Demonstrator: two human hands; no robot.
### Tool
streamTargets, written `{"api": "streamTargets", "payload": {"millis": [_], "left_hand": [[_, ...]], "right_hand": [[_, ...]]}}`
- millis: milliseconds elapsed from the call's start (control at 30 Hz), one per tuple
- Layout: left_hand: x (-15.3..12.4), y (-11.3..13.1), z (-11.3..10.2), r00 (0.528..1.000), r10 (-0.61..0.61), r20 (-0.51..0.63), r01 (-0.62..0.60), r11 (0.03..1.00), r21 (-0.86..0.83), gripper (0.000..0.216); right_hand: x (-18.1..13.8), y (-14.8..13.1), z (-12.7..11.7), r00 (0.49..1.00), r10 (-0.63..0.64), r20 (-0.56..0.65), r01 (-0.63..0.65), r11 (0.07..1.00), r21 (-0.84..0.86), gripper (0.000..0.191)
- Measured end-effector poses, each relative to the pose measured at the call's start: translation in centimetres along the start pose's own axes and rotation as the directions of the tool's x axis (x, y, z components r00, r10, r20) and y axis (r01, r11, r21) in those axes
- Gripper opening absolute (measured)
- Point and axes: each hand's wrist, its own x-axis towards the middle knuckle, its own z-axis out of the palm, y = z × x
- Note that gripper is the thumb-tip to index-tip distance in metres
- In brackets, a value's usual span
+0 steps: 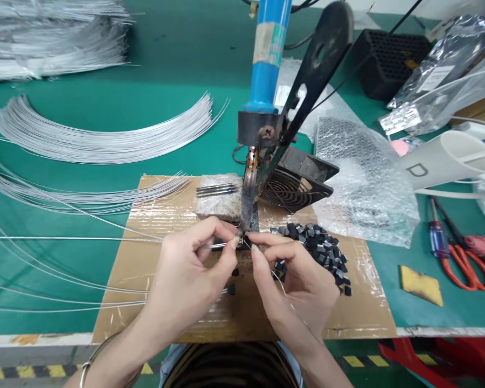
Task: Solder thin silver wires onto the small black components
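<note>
My left hand (192, 272) is closed in a pinch on a thin grey wire (216, 246), right under the soldering iron (265, 81). The iron is clamped upright in a black metal stand (307, 81), its tip pointing down at my fingertips. My right hand (297, 277) pinches a fine silvery solder wire (281, 283), whose tail trails down across the palm. Both sets of fingertips nearly meet below the iron's tip. What lies exactly between them is small and partly hidden. A heap of small black connectors (321, 248) lies just beyond my right hand.
Bundles of grey wire (105, 143) lie at the left. Cardboard (125, 269) covers the bench under my hands. Behind the iron stands a black fan (286, 188). Bubble wrap (359, 183), a white mug (444, 159), orange-handled scissors (464, 269) and a yellow sponge (421, 285) are at the right.
</note>
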Motion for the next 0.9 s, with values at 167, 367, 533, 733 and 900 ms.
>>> {"api": "streamTargets", "payload": {"millis": [167, 367, 533, 733, 900], "left_hand": [[0.0, -0.3, 0.0, 0.999, 0.041, -0.010, -0.040, 0.998, 0.037, 0.011], [-1.8, -1.3, -0.2, 0.928, 0.364, -0.074, -0.310, 0.868, 0.387, 0.012], [-4.1, -3.6, 0.2, 0.728, 0.671, -0.142, -0.428, 0.607, 0.670, 0.024], [-5.7, -5.7, 1.2, 0.779, 0.543, -0.313, -0.353, 0.793, 0.497, 0.023], [-6.1, -6.2, 1.2, 0.843, 0.499, -0.200, -0.322, 0.766, 0.556, 0.018]], "right_hand": [[-0.1, 0.1, 0.0, 1.000, 0.019, 0.018, -0.019, 1.000, 0.006, 0.019], [-0.1, 0.6, -1.1, 0.980, 0.107, -0.167, -0.119, 0.991, -0.059, 0.008], [-0.4, 1.3, -3.1, 0.946, 0.126, -0.298, -0.122, 0.992, 0.031, 0.028], [-0.6, 2.7, -4.8, 0.928, 0.116, -0.354, -0.040, 0.976, 0.214, 0.047], [-0.5, 2.9, -5.3, 0.904, 0.124, -0.408, 0.005, 0.954, 0.301, 0.024]]}}
